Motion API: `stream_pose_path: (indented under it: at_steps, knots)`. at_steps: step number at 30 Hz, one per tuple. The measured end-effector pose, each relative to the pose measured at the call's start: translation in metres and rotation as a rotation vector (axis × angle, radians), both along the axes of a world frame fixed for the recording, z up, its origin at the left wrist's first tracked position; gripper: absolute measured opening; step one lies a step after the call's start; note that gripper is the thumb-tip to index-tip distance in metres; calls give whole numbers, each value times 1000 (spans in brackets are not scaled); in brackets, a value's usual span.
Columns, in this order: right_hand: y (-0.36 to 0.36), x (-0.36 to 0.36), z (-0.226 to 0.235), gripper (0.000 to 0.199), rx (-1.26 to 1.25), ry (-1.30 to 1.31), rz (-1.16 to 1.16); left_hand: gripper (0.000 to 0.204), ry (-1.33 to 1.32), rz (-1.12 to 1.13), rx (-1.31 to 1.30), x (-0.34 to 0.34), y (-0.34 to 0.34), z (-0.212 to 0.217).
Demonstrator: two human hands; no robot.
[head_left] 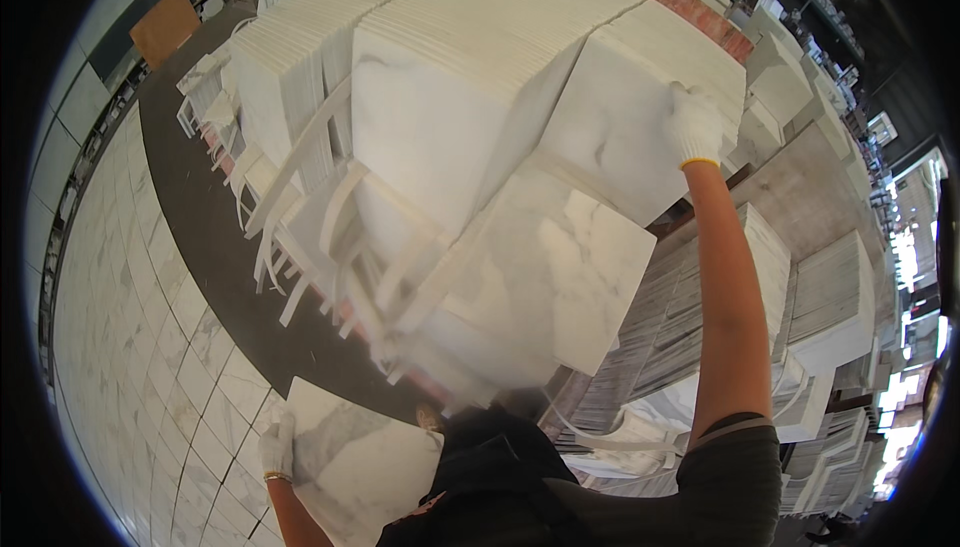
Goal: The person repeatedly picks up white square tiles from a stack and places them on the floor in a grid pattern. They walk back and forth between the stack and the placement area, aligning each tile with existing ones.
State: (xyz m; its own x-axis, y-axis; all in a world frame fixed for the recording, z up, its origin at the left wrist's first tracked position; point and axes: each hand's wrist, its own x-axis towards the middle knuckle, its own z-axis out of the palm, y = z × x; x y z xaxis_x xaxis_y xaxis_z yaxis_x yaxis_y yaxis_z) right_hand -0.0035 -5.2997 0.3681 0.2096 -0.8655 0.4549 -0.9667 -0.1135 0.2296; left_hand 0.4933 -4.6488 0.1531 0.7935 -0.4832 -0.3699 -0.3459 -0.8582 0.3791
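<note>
My left hand, in a white knit glove, grips the edge of a square white marble tile with grey veins. That tile hangs low at my left side, beside my dark clothing. My right hand, gloved in white with a yellow cuff, reaches far forward to the right-hand stack. Its fingers are bent at the upper edge of the front marble tile; the fingertips are partly hidden. Below that stack, another grey-veined marble tile lies face up, tilted.
Large tile stacks stand ahead, with loose white straps at their left. A dark floor strip borders marble-patterned floor tiles. More packed tiles and a wooden panel are on the right.
</note>
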Motion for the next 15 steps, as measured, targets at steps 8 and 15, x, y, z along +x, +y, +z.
stream_pose_path:
  at_steps: [8, 15]
  knots:
    - [2, -8, -1, 27, -73, -22, 35, 68, 34, 20, -27, -10, -14, -4]
    - [-22, -16, -1, 37, 353, 12, 105, 68, 7, 17, -23, -26, -22, 13]
